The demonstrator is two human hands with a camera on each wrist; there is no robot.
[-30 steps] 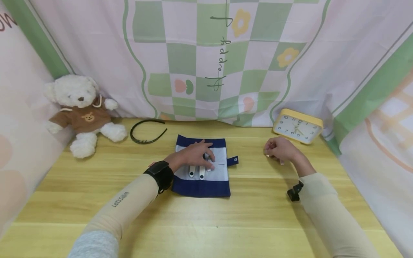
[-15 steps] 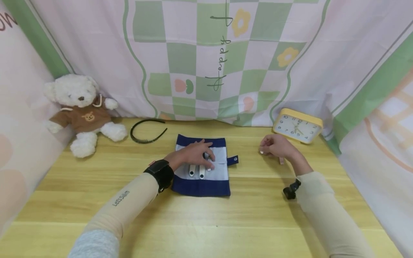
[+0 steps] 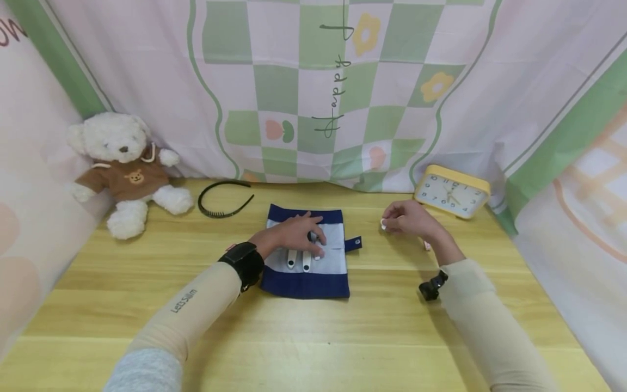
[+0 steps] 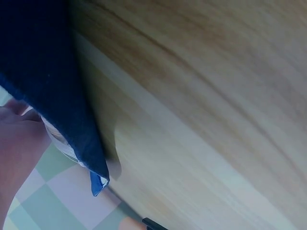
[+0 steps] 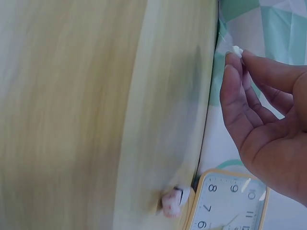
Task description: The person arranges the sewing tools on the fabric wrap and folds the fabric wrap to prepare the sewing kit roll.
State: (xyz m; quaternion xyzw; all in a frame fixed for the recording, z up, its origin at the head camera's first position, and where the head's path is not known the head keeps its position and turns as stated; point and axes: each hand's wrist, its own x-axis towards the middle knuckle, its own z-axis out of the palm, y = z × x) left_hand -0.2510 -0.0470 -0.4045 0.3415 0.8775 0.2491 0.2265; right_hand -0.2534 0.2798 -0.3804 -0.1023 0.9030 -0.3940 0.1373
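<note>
A navy and pale-grey cloth tool pouch (image 3: 306, 286) lies unfolded at the table's middle. My left hand (image 3: 296, 233) rests on it with fingers spread, covering part of its pocket. Two white handles with black dots, such as this white handle (image 3: 306, 264), stick out below the palm. A small white piece sits by the thumb tip. In the left wrist view the pouch's navy edge (image 4: 48, 72) hides most of the hand. To the right of the pouch, above the table, my right hand (image 3: 409, 219) pinches a small white object (image 5: 237, 51) between thumb and fingertips; its kind is unclear.
A yellow alarm clock (image 3: 453, 191) stands at the back right, with a small pink item (image 5: 172, 203) near it on the table. A black headband (image 3: 217, 214) and a white teddy bear (image 3: 128, 174) are at the back left. A checked curtain (image 3: 323, 92) hangs behind.
My right hand has moved left, toward the pouch, carrying the small white object and uncovering part of the pink item. The left hand has stayed in place on the pouch.
</note>
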